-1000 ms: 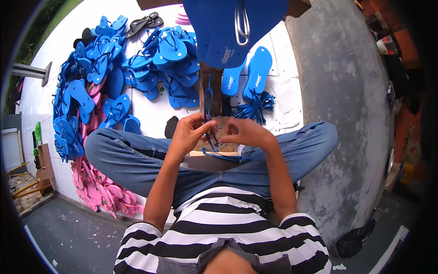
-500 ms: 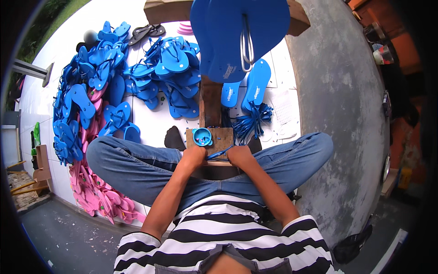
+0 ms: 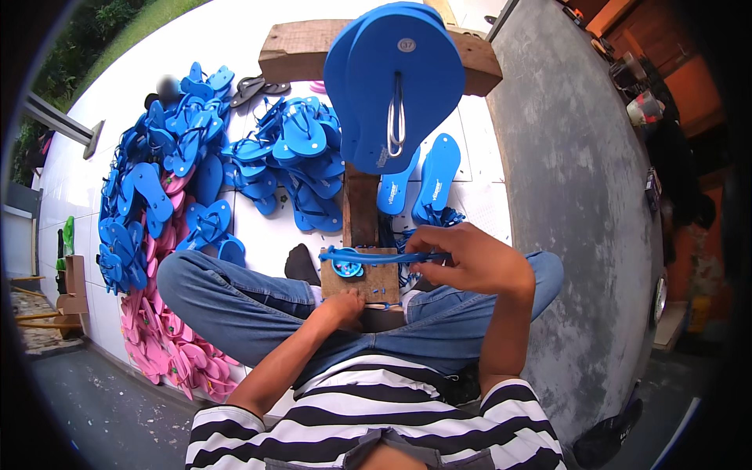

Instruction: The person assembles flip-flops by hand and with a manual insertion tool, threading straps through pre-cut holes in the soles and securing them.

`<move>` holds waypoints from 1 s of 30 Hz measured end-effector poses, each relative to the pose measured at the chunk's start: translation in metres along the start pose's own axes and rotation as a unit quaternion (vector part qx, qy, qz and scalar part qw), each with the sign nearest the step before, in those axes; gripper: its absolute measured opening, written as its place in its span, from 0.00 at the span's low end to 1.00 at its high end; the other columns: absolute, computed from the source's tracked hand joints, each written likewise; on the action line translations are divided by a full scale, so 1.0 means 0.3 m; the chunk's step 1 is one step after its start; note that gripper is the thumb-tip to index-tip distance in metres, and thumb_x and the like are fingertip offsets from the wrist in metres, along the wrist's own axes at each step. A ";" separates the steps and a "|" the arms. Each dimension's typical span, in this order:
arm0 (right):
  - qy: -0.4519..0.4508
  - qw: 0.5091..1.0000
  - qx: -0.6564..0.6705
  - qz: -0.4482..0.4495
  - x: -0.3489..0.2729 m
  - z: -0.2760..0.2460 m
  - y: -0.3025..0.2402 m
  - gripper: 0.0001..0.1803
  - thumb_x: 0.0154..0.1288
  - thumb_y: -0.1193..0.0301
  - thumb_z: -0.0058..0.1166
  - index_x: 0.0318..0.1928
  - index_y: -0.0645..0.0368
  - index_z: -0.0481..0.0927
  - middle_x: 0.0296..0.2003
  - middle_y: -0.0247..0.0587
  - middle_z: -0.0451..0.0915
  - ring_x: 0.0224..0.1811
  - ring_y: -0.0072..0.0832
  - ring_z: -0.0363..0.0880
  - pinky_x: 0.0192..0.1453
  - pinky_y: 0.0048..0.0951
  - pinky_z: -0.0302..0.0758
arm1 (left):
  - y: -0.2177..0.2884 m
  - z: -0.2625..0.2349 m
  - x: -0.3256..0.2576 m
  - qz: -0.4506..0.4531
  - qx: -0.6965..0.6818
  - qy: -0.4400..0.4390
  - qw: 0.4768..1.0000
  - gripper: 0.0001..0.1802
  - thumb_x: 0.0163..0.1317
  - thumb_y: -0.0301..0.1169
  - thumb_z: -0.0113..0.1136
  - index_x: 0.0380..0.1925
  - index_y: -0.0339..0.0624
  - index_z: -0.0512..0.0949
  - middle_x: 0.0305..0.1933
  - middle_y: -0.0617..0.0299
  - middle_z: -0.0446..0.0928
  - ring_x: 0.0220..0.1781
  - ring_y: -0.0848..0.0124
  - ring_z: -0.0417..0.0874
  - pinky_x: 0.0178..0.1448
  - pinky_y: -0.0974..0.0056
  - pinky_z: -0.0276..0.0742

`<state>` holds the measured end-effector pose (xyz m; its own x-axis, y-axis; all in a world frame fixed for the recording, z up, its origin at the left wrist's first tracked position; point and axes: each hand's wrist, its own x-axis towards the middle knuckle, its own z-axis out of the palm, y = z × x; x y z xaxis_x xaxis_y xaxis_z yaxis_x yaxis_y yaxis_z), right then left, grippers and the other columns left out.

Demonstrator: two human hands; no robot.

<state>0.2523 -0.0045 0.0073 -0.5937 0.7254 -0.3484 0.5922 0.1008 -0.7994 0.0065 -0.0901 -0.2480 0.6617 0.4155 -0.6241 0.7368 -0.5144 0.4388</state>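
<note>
My right hand [image 3: 476,260] is raised to the right of a small wooden board [image 3: 380,280], its thumb and fingers pinching one end of a blue flip-flop strap [image 3: 376,257]. The strap stretches left across the board, passing over a small blue bowl [image 3: 347,269] with tiny bits inside. At the board's near left corner, my left hand [image 3: 343,310] rests with its fingers curled together; what they may hold is hidden. Blue flip-flop soles [image 3: 392,82] hang upright on a wooden post [image 3: 361,205], with a bent metal loop [image 3: 395,129] at their front.
Two loose blue soles [image 3: 436,176] lie right of the post, near a bundle of blue straps [image 3: 446,217]. Heaps of blue flip-flops [image 3: 301,129] and pink ones [image 3: 168,345] cover the tiles at left. A grey ledge [image 3: 572,196] runs along the right.
My right hand has risen from the board's near edge, up and to the right, drawing the strap out straight. My left hand stays low by the board. The whole view has shifted slightly.
</note>
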 end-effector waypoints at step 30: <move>0.148 0.977 0.101 -0.120 0.187 0.142 0.015 0.15 0.65 0.64 0.63 0.46 0.61 0.85 0.27 0.38 0.85 0.27 0.21 0.84 0.30 0.22 0.76 | 0.037 -0.662 -0.290 0.147 -0.633 0.510 0.564 0.22 0.69 0.37 0.60 0.55 0.32 0.74 0.38 0.58 0.80 0.31 0.77 0.81 0.27 0.75 0.79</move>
<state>0.1985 0.0075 -0.0367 -0.5012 0.8653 -0.0072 0.3182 0.1766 -0.9314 -0.0155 0.0172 -0.0604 0.0411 0.9991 0.0087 -0.3434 0.0060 0.9392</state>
